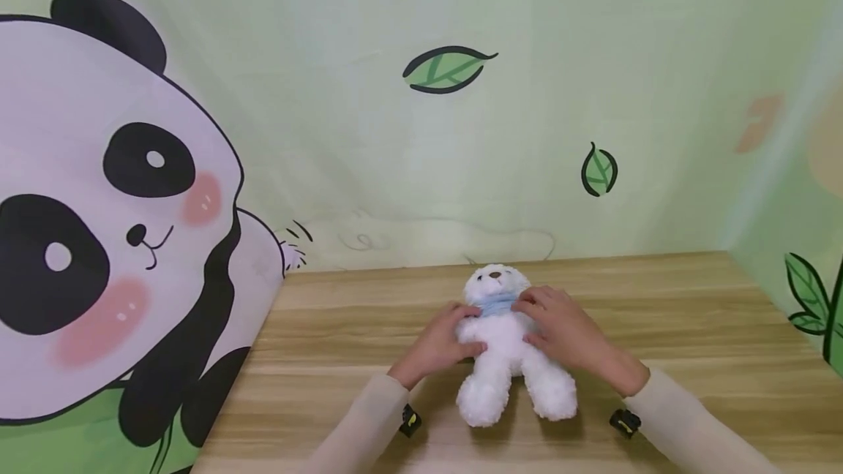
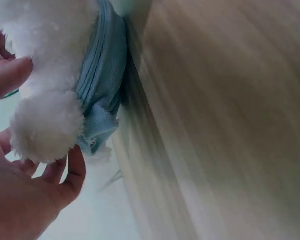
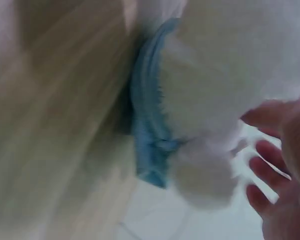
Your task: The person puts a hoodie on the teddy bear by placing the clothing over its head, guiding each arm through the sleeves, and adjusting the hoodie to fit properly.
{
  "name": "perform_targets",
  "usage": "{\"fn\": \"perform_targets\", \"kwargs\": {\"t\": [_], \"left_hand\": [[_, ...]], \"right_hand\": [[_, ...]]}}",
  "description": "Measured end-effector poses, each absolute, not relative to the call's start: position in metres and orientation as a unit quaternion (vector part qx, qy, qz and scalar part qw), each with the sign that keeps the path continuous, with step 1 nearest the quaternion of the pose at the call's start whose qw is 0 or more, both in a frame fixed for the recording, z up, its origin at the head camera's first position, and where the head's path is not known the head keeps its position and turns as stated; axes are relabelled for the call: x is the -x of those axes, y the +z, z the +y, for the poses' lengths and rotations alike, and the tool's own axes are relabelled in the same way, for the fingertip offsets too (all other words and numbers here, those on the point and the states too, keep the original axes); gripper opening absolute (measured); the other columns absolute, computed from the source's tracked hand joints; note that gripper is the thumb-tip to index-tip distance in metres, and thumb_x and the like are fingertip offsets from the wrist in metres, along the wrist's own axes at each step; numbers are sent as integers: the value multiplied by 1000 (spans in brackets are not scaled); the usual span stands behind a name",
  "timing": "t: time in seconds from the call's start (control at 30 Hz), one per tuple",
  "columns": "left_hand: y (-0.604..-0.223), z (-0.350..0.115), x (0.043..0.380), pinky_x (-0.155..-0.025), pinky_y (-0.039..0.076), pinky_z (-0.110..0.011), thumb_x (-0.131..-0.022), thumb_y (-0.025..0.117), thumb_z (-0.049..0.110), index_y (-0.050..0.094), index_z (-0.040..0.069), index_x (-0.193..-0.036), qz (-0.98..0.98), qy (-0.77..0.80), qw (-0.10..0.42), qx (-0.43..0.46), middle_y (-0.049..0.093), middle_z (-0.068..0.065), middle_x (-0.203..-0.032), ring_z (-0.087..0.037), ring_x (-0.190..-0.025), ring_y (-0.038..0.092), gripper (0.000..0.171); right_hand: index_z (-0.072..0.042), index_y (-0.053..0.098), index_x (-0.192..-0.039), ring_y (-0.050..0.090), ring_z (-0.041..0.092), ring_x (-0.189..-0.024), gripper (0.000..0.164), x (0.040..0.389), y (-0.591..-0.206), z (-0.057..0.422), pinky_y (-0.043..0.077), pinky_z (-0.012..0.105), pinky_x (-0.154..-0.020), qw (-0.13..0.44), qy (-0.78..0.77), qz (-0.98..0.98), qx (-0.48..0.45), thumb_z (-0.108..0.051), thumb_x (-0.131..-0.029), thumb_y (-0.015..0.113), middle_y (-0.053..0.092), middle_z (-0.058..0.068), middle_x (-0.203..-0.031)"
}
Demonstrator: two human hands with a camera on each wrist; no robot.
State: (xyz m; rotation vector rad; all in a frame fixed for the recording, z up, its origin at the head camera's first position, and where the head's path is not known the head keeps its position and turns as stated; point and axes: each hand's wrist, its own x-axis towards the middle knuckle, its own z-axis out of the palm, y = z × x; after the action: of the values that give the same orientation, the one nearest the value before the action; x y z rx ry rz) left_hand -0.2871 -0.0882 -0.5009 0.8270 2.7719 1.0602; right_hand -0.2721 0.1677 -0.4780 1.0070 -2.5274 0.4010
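A white plush bear (image 1: 507,342) with a light blue scarf (image 1: 497,303) lies on its back on the wooden table, legs toward me. My left hand (image 1: 443,342) is at the bear's side in the head view, thumb on the belly and fingers by the shoulder. In the left wrist view its bent fingers sit around the fluffy arm (image 2: 47,125). My right hand (image 1: 568,328) rests against the opposite side, fingertips near the scarf. The right wrist view shows its relaxed fingers spread beside the other arm (image 3: 202,175), with a gap between them.
The wood-grain table (image 1: 342,364) meets a pale green wall (image 1: 316,130) printed with leaves behind the bear. On the left, a printed panda (image 1: 99,254) covers the side wall. Small black devices hang at both wrists.
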Motion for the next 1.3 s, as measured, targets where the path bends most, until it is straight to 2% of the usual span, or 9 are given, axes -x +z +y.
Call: {"fn": "perform_targets", "kwargs": {"t": [0.1, 0.2, 0.37, 0.5, 0.6, 0.7, 0.87, 1.03, 1.3], "left_hand": [[-494, -82, 285, -106, 44, -37, -89, 72, 27, 56, 15, -133, 903, 306, 2, -302, 51, -3, -137, -21, -127, 51, 48], [-490, -78, 284, -107, 43, -36, -90, 70, 24, 56, 14, -133, 904, 282, -13, -321, 51, -3, -138, -22, -129, 50, 46], [-489, -78, 283, -106, 45, -35, -89, 71, 24, 54, 12, -134, 908, 290, -1, -303, 53, -4, -136, -21, -126, 53, 49], [-491, -77, 282, -106, 45, -35, -90, 70, 24, 53, 11, -135, 909, 287, -5, -303, 53, -6, -136, -22, -126, 54, 50], [-491, -77, 281, -107, 44, -36, -91, 68, 23, 51, 10, -137, 910, 284, 0, -302, 52, -7, -139, -22, -128, 53, 50], [-489, -79, 281, -107, 45, -37, -91, 68, 22, 51, 10, -137, 913, 284, 11, -292, 52, -7, -139, -23, -128, 53, 50], [-487, -79, 283, -103, 46, -34, -88, 72, 21, 55, 10, -131, 916, 281, 20, -285, 56, -5, -132, -21, -121, 56, 47], [-483, -72, 286, -103, 46, -35, -90, 70, 25, 55, 9, -132, 915, 291, 39, -276, 56, -7, -131, -22, -120, 56, 48], [-478, -67, 288, -107, 43, -41, -91, 67, 31, 50, 6, -139, 919, 297, 77, -249, 52, -14, -139, -28, -128, 52, 57]], "right_hand": [[-7, 66, -112, 62, 23, -99, 32, 268, -471, 164, 54, 38, -80, 187, 115, -895, -388, -8, -81, 76, 62, 6, -110], [-5, 66, -111, 65, 22, -94, 28, 266, -469, 163, 55, 37, -75, 163, 121, -913, -353, -10, -84, 72, 63, 7, -108], [-4, 68, -110, 64, 30, -102, 29, 268, -468, 163, 53, 46, -85, 156, 116, -940, -282, -17, -85, 72, 68, 12, -110], [-5, 68, -112, 61, 32, -107, 31, 270, -464, 161, 48, 48, -89, 172, 101, -931, -305, -10, -82, 74, 66, 11, -112], [-3, 65, -117, 62, 30, -106, 34, 273, -463, 160, 50, 45, -89, 140, 132, -923, -332, -7, -84, 72, 65, 11, -115], [-1, 63, -120, 63, 29, -108, 35, 275, -462, 161, 53, 44, -90, 86, 173, -920, -342, -11, -88, 72, 63, 12, -119], [-2, 62, -118, 60, 32, -112, 35, 280, -458, 166, 49, 48, -94, 35, 215, -913, -345, -14, -87, 73, 63, 12, -118], [1, 61, -123, 60, 36, -117, 40, 286, -455, 171, 47, 50, -98, 7, 216, -923, -319, -14, -87, 73, 65, 16, -122], [4, 60, -126, 60, 39, -117, 46, 296, -458, 172, 48, 52, -98, -20, 211, -924, -318, -15, -86, 73, 65, 20, -125]]}}
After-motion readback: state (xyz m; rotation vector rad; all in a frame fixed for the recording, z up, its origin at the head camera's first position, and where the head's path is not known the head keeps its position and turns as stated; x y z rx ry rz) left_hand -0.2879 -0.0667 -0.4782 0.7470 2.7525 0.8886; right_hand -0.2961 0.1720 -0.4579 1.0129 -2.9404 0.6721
